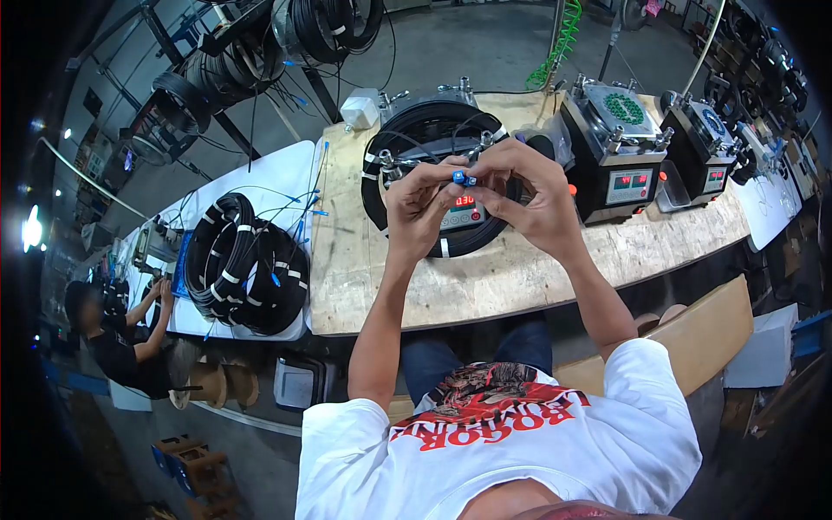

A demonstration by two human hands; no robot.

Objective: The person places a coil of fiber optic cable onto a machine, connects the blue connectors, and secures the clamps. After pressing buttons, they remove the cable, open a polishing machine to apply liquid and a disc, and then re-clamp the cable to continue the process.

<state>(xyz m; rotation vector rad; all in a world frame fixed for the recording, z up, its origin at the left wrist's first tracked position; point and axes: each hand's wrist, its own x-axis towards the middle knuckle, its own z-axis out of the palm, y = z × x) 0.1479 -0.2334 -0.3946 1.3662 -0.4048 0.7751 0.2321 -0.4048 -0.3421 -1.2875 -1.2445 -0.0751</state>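
Note:
Both hands are raised close together over a coil of black cable (374, 195) that lies around a machine with a red digital display (465, 200). Between the fingertips are small blue connectors (464, 178). My left hand (422, 204) pinches them from the left side, its fingers closed. From the right, my right hand (526, 186) pinches them too, thumb and index finger pressed together. Part of the cable coil and of the machine is hidden behind the hands.
Two more machines with displays (629, 182) stand on the wooden table (364, 295) at the right. Bundled black cables (234, 269) lie on a white table (299, 165) at the left. A co-worker (121, 338) is at the far left. Cable coils hang on a rack (234, 74).

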